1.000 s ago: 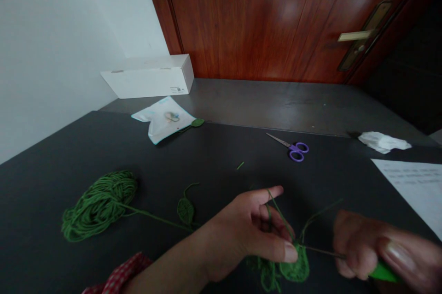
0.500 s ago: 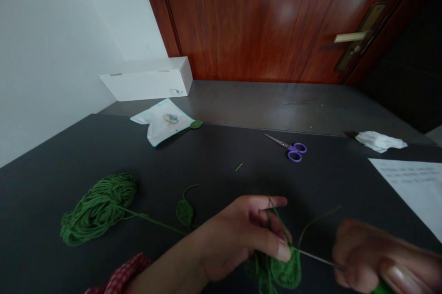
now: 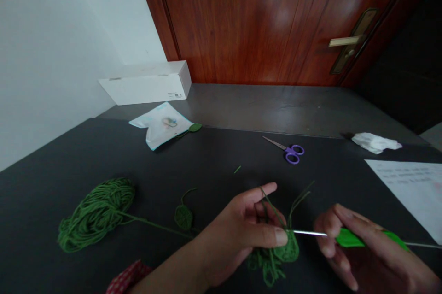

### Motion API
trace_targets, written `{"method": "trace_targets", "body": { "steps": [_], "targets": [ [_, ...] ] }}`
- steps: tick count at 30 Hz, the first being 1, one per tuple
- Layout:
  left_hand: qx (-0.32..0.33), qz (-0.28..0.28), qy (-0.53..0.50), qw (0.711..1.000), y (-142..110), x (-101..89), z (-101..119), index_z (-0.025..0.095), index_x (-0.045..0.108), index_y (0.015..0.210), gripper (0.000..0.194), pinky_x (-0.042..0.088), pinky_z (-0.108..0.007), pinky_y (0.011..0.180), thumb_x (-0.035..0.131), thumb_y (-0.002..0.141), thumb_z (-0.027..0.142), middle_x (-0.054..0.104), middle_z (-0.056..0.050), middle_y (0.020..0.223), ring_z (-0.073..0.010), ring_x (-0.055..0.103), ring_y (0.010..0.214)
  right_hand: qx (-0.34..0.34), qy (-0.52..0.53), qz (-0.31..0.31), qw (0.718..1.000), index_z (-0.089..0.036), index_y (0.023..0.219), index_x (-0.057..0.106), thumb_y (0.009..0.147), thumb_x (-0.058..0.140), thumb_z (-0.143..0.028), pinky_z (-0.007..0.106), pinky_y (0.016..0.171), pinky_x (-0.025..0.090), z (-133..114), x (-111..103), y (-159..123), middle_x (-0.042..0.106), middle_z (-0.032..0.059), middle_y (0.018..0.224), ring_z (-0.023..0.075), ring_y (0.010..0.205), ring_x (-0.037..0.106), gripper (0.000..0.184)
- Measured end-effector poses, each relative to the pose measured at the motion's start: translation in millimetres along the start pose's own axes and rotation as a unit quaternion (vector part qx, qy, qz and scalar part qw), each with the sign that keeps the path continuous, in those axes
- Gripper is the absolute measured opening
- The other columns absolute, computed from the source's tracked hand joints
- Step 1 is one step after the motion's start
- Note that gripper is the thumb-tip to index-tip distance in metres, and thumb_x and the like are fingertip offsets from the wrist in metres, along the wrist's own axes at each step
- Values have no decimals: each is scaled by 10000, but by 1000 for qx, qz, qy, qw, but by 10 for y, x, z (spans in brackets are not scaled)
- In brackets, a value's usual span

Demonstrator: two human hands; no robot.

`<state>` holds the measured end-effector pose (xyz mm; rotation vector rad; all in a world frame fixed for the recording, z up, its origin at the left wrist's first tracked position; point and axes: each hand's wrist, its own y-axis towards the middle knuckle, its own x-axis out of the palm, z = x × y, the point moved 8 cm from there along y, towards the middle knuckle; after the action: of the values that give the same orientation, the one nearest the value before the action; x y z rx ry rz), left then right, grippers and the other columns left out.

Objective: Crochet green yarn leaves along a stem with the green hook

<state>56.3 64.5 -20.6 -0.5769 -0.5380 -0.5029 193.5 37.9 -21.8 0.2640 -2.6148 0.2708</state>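
My left hand (image 3: 241, 234) pinches a green crocheted piece (image 3: 288, 249) between thumb and fingers, with a strand of yarn looped over the raised index finger. Loose green loops hang below the piece, and thin yarn tails stick up beside it. My right hand (image 3: 369, 248) is closed around the bright green handle of a crochet hook (image 3: 349, 238). The metal shaft reaches left to the top edge of the crocheted piece; its tip is hidden there. Working yarn runs from a green skein (image 3: 98, 213) on the left toward my left forearm.
A small crocheted leaf (image 3: 183, 217) lies left of my hands. Beyond are purple-handled scissors (image 3: 293, 153) and a short yarn scrap (image 3: 237, 169). A white packet (image 3: 162, 128), another green leaf (image 3: 195, 127) and a white box (image 3: 148, 89) sit farther back. A crumpled tissue (image 3: 375, 142) and printed paper (image 3: 410, 188) lie right.
My right hand has turned, so more of the hook's green handle shows. The hook shaft lies nearer level. The left hand still holds the crocheted piece, and the view has shifted slightly.
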Motion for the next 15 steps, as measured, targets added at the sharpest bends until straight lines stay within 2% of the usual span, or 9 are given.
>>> {"method": "trace_targets", "body": {
  "steps": [3,5,10,15],
  "targets": [
    [-7,-2,15,1000,10,11,-35,103,333,1427,995,418,-267,717,839,570,92,640,-12,842,-114,573,746,41,7,13,999,-190,756,731,878,562,-420,185,444,494,87,-57,32,666,39,660,93,484,546,310],
    [0,0,31,1000,23,3,-42,117,340,1425,989,418,-270,724,847,576,111,633,-9,844,-112,570,746,52,5,19,998,-196,749,728,861,583,-426,199,431,491,98,-57,41,662,38,650,103,476,540,295],
    [6,11,41,999,30,-16,-83,147,343,1432,975,425,-316,736,844,595,156,617,-8,842,-151,596,766,28,-1,20,999,-203,742,732,819,630,-413,210,393,476,40,11,71,659,37,616,111,440,527,246],
    [-13,0,-27,1000,0,14,-138,78,366,1404,925,430,-330,698,811,593,99,630,-35,847,-144,595,693,16,-9,12,1000,-200,757,731,883,555,-414,166,433,496,1,38,64,669,26,647,90,483,564,304]
  ]
}}
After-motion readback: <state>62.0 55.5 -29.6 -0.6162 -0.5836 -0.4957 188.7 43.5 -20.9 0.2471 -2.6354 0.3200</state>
